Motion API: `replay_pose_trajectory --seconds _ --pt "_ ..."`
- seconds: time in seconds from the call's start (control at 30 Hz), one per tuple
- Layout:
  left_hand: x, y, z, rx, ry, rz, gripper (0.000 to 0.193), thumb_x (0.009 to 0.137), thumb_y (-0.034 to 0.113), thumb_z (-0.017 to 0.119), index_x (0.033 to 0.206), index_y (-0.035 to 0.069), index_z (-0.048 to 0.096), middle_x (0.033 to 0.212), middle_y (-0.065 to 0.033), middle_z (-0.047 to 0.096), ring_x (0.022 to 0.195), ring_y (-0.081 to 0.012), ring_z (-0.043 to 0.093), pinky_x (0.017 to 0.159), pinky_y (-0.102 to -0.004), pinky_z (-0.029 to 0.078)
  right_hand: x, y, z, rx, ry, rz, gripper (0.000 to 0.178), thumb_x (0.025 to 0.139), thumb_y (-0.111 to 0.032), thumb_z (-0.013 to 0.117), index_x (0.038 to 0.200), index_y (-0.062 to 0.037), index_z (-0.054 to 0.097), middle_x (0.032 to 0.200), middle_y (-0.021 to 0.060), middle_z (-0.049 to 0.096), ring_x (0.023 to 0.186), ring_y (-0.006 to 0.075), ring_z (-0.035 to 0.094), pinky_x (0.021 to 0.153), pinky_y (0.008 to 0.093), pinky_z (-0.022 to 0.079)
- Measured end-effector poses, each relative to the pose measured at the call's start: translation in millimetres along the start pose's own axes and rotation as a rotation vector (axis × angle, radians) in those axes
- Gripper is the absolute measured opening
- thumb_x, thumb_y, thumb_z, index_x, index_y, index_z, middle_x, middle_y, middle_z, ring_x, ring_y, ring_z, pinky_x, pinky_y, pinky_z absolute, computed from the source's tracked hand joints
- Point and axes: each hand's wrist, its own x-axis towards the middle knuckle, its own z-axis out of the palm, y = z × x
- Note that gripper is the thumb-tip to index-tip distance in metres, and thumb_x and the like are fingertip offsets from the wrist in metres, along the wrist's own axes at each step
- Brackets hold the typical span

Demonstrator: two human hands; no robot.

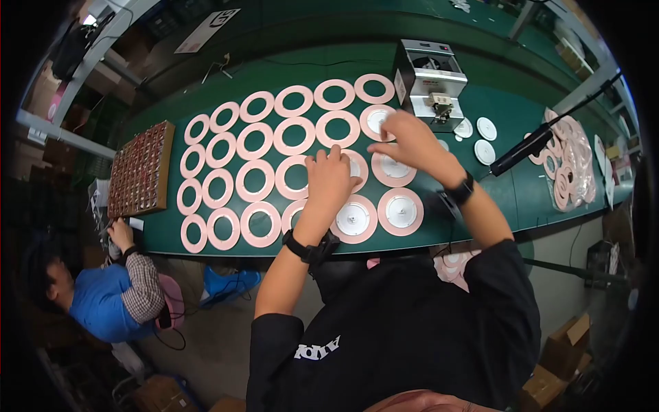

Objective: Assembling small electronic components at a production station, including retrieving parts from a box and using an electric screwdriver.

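Rows of flat pink rings (255, 141) lie on the green table. At the right end of the rows, several rings have a round white disc (401, 211) in the middle. My left hand (331, 177) rests with spread fingers over the rings, partly hiding a ring with a white disc (355, 169). My right hand (417, 143) is over the far right rings, its thumb apart from its bent fingers. Its fingertips are at the edge of another white disc (375, 122); nothing shows between thumb and fingers.
A silver and black machine (432, 86) stands behind the right hand. Loose white discs (486, 128), a black rod-shaped tool (515, 156) and a clear bag of pink rings (573, 161) are to the right. At left, a person (117, 292) sits by a tray of small parts (141, 172).
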Motion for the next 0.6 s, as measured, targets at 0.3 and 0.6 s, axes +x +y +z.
replay_pose_trajectory --seconds 0.3,0.6 --pt "0 11 10 0.080 0.081 0.024 0.053 0.074 0.036 0.088 0.108 -0.001 0.073 0.116 -0.0103 0.062 0.101 -0.0308 0.059 0.093 -0.0533 0.044 -133 95 -78 -0.453 0.331 0.581 0.039 0.074 -0.016 0.088 0.096 -0.0006 0.060 0.087 0.0151 0.069 0.075 0.0336 0.064 0.069 0.0437 0.052" --pt "-1 12 9 0.041 0.108 -0.008 0.056 0.077 0.033 0.085 0.119 -0.002 0.071 0.116 -0.0113 0.061 0.100 -0.0312 0.058 0.088 -0.0493 0.044 -139 149 -98 -0.419 -0.350 0.927 0.080 0.064 -0.022 0.096 0.126 -0.0015 0.049 0.114 0.0236 0.069 0.112 0.0441 0.066 0.092 0.0492 0.056"
